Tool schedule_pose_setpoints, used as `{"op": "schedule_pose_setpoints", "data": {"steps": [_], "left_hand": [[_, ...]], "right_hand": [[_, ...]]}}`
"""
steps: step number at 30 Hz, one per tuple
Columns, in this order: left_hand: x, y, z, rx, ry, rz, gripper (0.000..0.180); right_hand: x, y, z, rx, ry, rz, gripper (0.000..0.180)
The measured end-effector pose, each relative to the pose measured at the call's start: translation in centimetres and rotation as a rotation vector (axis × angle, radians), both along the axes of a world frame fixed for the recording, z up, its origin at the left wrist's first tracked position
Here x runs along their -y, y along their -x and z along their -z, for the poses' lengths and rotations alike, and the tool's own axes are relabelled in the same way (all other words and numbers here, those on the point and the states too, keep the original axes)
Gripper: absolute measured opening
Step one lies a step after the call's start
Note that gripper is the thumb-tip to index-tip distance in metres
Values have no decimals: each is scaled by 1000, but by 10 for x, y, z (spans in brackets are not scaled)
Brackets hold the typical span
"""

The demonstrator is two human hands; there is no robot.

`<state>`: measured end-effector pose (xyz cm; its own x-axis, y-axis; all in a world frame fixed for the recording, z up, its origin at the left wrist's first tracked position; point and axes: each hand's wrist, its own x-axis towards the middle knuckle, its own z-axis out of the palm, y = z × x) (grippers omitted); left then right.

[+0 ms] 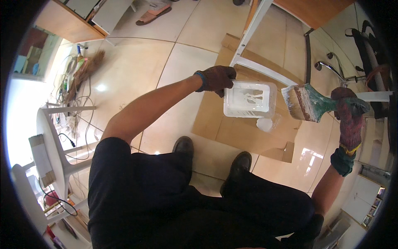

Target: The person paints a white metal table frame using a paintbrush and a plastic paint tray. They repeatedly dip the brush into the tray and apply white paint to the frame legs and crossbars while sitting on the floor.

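My left hand (217, 79), in a dark brown work glove, grips the left rim of a clear plastic tub (249, 99) with white paint inside. Gloved as well, my right hand (349, 112) is closed around the green handle of a wide paintbrush (306, 103). White paint coats the brush's bristles, which point left toward the tub and stay apart from it. Just beyond the tub and brush stands a white metal frame (267, 73). Below the tub, a small translucent white piece (265, 124) shows over the cardboard.
Flattened cardboard (232, 133) covers part of the tiled floor beneath the frame. At left are a white plastic chair (54, 153), a straw broom (85, 76) and tangled cables (68, 103). A chrome chair base (333, 70) stands at right. Another person's shoe (153, 15) shows at the top.
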<state>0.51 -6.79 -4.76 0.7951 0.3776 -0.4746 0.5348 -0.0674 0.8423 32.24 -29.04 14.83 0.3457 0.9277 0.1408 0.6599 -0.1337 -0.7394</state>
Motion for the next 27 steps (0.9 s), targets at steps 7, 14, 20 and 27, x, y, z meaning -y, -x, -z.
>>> {"op": "schedule_pose_setpoints", "data": {"steps": [7, 14, 20, 27], "left_hand": [[11, 16, -13, 13, 44, -197, 26], [10, 14, -2, 255, -25, -234, 30], [11, 12, 1, 254, -98, -283, 29], [9, 40, 37, 138, -86, -274, 27]], "right_hand": [[-5, 5, -2, 132, -65, 42, 34], [9, -8, 1, 50, -72, 231, 30], [3, 2, -2, 68, -10, 173, 28], [28, -39, 12, 125, 8, 330, 29]]}}
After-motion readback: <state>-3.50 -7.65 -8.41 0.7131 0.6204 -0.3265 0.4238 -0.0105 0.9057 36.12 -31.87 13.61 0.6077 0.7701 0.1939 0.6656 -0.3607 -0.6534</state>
